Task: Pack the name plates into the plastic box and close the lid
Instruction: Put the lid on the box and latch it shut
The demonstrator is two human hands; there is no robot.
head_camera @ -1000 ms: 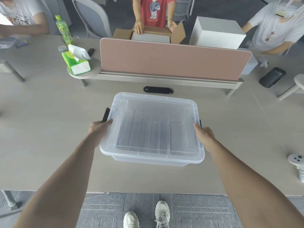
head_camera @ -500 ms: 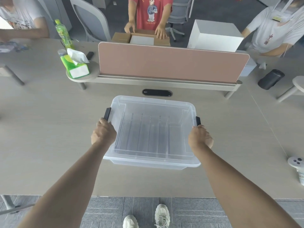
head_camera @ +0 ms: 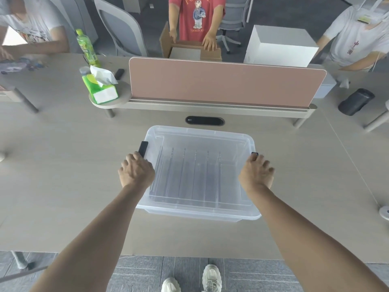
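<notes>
The left grip (head_camera: 136, 172) curls over the left rim of the box (head_camera: 197, 213), just below the left latch (head_camera: 143, 148); the right grip (head_camera: 255, 172) curls over the right rim, fingertips at the right latch (head_camera: 254, 153). The box sits mid-way on the bench (head_camera: 63, 175). Clear plates (head_camera: 195, 175) show through the lid (head_camera: 200, 135), so packing looks done and only latching seems left. Beyond stand a pink screen (head_camera: 221, 83), tissues (head_camera: 103, 89) and people working

pink divider (head_camera: 223, 83) | tissue box (head_camera: 100, 87) on shelf | green bottle (head_camera: 85, 48) | white box (head_camera: 280, 46) | black case (head_camera: 355, 101)
</notes>
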